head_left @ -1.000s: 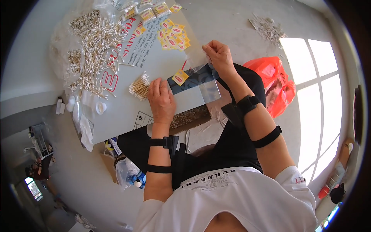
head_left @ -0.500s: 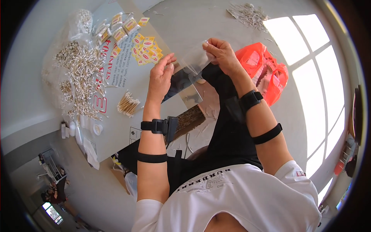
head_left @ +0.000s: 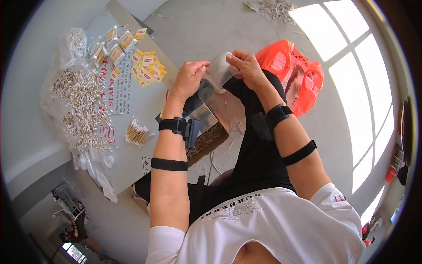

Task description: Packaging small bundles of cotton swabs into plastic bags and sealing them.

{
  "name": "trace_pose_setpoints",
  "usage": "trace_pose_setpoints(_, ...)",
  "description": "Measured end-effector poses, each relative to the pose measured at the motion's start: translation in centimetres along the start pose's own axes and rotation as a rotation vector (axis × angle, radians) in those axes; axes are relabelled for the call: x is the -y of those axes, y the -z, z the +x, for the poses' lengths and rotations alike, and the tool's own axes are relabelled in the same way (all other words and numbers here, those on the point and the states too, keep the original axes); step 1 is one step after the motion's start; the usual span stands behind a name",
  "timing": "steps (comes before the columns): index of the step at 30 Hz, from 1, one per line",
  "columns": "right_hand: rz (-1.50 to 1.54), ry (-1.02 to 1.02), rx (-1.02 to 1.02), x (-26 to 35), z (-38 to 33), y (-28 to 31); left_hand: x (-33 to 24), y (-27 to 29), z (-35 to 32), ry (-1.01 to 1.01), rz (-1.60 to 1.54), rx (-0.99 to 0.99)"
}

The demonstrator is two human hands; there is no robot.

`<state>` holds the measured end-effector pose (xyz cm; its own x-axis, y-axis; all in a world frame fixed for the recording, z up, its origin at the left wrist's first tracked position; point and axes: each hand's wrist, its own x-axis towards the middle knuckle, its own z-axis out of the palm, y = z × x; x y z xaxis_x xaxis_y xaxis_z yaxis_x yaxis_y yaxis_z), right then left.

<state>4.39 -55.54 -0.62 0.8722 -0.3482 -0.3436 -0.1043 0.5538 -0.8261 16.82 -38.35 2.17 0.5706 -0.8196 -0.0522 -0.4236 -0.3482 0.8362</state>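
A small clear plastic bag (head_left: pixel 221 66) is stretched between my two hands, above my lap. My right hand (head_left: pixel 248 70) pinches its upper right edge between thumb and fingers. At the bag's left side, my left hand (head_left: pixel 189 80) is closed, thumb and forefinger together on what looks like its edge. On the table to the left lie a small pile of cotton swabs (head_left: pixel 137 132) and a scatter of yellow and white printed cards (head_left: pixel 148 68). Several packed bundles of swabs (head_left: pixel 118 52) stand beyond the cards.
A large clear bag spilling loose cotton swabs (head_left: pixel 83 101) covers the table's left side. An open cardboard box (head_left: pixel 213 141) sits below my left forearm. To the right, a red plastic bag (head_left: pixel 307 83) holds pink packages. White scraps (head_left: pixel 272 11) lie on the far floor.
My left hand's fingers have gone from loosely extended to curled together at the bag's side. My right hand still pinches the bag, which now looks more bunched. The whole view has shifted slightly.
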Motion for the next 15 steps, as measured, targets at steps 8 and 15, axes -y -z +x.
trace_pose_setpoints(8,-0.136,-0.008,-0.078,-0.4,0.0,-0.2,-0.2,0.5,0.0,0.096,-0.023,0.076)
trace_pose_setpoints(15,-0.226,0.147,-0.130,0.6,0.0,-0.1,0.4,-1.0,1.1,0.033,-0.078,-0.046)
